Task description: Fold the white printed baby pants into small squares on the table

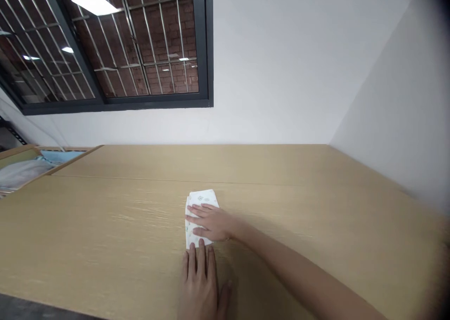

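A small folded white cloth (pixel 203 199) with a faint print lies on the light wooden table (pixel 105 226), near its middle. My right hand (pixel 211 222) lies flat across the cloth, fingers stretched out and pointing left, pressing it down. My left hand (pixel 201 282) rests flat on the table just in front of the cloth, fingers straight, its fingertips touching the cloth's near edge. Neither hand grips anything.
An open wooden box (pixel 24 170) with grey and light blue fabric stands at the table's far left. White walls rise behind and to the right of the table. A dark-framed barred window (pixel 105 43) is at upper left.
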A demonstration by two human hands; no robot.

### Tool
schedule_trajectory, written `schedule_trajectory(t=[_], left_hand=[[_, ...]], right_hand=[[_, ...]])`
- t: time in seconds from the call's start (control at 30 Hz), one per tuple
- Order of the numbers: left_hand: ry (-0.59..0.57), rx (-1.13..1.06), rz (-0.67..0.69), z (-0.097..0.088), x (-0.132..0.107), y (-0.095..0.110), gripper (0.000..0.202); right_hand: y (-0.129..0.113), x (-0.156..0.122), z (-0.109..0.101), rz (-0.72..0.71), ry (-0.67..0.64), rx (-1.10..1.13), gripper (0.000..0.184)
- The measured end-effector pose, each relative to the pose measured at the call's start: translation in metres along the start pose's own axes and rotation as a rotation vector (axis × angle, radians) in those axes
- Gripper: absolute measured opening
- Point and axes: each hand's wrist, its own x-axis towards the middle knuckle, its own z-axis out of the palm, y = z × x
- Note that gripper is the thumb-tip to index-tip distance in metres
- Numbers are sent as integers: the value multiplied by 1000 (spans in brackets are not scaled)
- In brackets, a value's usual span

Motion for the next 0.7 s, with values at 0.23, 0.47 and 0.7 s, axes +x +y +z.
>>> schedule_trajectory(t=[0.23, 0.47, 0.7], left_hand=[[-32, -18, 28, -9, 1, -4, 79], [-25, 18, 60, -16, 7, -7, 68], [-86, -243, -35, -34, 28, -37, 42]], right_hand=[[51, 13, -20, 73, 45, -23, 57], [66, 18, -19, 123, 128, -77, 55], [47, -3, -20, 244, 585, 33, 40]])
